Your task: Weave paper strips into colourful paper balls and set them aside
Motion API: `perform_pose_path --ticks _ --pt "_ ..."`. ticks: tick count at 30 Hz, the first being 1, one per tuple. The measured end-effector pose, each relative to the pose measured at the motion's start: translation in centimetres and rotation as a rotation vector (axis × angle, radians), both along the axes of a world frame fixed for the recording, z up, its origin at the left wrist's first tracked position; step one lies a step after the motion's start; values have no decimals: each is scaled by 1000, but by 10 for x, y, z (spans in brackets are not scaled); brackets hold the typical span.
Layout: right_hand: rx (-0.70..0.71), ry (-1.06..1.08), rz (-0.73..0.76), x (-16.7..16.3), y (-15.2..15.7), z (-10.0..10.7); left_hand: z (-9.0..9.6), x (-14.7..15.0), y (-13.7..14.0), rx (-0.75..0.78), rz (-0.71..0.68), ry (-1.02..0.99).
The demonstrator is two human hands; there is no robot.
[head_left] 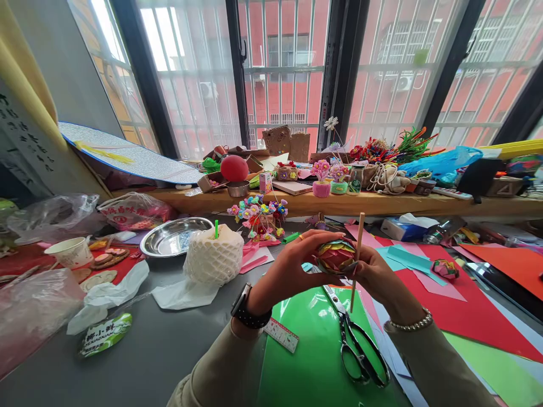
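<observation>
Between my two hands is a layered paper flower (336,257) with red, yellow and green petals. My left hand (292,263) is closed round its left side, thumb below and fingers above. With my right hand (375,274) I pinch a thin wooden stick (360,237), which stands nearly upright against the flower's right edge; those fingertips also touch the petals. Under my hands, black-handled scissors (348,333) lie on a green sheet (297,362). A short printed ruler (281,334) rests at the sheet's left edge.
Coloured paper (470,305) spreads over the right side, with a small paper flower (444,269) on it. On the left are a net-wrapped coconut (215,254), a metal bowl (169,237) and a paper cup (71,252). A crowded wooden ledge (271,199) runs below the window.
</observation>
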State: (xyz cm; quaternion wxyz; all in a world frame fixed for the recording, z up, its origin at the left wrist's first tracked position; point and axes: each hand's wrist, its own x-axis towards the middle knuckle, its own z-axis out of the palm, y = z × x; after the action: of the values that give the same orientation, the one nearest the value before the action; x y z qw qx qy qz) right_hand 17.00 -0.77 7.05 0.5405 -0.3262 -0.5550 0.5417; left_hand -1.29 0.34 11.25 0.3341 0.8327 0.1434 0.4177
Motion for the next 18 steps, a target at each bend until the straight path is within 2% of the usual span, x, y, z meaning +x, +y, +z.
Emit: perform_pose_path --ticks 4,8,11,15,18 --pt "34 -46 67 0 -1 0 1 1 -2 -2 -26 60" --pt "119 -67 -4 -1 -3 4 0 1 -4 -78 -76 82" --pt "206 -117 -142 -6 -4 5 -3 3 -2 -127 -75 48" --pt "305 -244 -419 -15 -4 1 -9 8 3 -175 18 -20" --pt "339 -369 -551 -20 -5 -3 -14 12 6 -203 77 -46"
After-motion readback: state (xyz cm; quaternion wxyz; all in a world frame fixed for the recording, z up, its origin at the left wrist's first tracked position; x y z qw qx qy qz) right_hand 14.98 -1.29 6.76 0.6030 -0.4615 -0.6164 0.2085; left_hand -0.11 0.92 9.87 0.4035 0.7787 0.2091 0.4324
